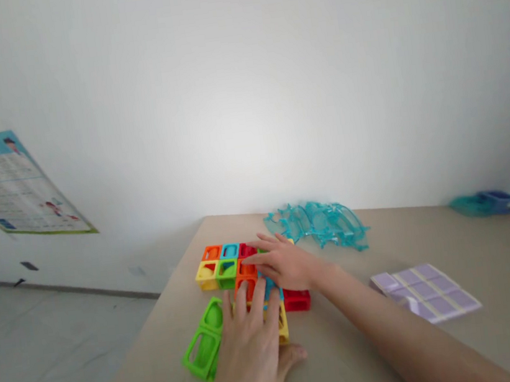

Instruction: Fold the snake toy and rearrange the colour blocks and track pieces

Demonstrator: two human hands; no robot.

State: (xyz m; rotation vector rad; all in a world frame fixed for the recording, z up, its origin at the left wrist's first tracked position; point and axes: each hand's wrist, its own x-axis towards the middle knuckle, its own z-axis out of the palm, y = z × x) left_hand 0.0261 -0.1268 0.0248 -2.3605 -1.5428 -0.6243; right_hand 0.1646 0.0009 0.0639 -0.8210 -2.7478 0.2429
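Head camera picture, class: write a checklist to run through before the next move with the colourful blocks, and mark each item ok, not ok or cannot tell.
1. Both hands in view: ok. The left hand and right hand both show.
2. Hands on the block cluster: ok. Both lie flat on it with fingers spread.
3. A block gripped by either hand: cannot tell; the palms hide what is beneath.
4. Green block lying flat: ok, beside the left hand near the table edge.
5. Red block joined to the cluster: cannot tell; the right wrist covers the seam.
6. Purple tile sheet and clear blue pieces apart from the hands: ok.
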